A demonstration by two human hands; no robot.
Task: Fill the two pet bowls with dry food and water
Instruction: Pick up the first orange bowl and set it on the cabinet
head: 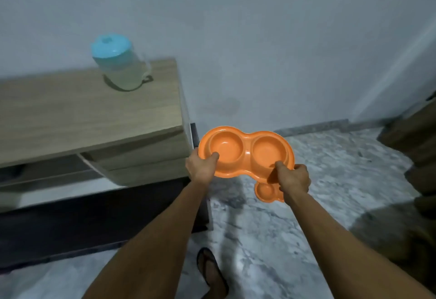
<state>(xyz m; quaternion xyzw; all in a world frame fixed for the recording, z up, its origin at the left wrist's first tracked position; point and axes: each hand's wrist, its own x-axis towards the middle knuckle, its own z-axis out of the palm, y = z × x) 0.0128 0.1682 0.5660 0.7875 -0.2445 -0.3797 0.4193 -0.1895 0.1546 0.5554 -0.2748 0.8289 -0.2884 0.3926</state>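
1. Head view: a translucent plastic jug with a turquoise lid (120, 65) stands upright near the far right corner of the light wooden desk (82, 114), well apart from both hands.
2. Under the desk top, a wooden drawer front (132, 159) sits askew and partly pulled out, with a dark panel below it.
3. The orange plastic double-bowl pet feeder (245, 155) is held in the air above the floor, just right of the desk's near corner. Both round bowls look empty.
4. The left grip (201, 165) is clamped on the feeder's left rim, thumb inside the left bowl. The right grip (295, 178) is clamped on the near right rim, thumb at the right bowl's edge.
5. A foot in a dark flip-flop (212, 272) stands on the grey marbled floor (330, 162).
6. A plain pale grey wall (236, 39) backs the desk. A blurred brown shape (417, 138) at the right edge is too unclear to identify.
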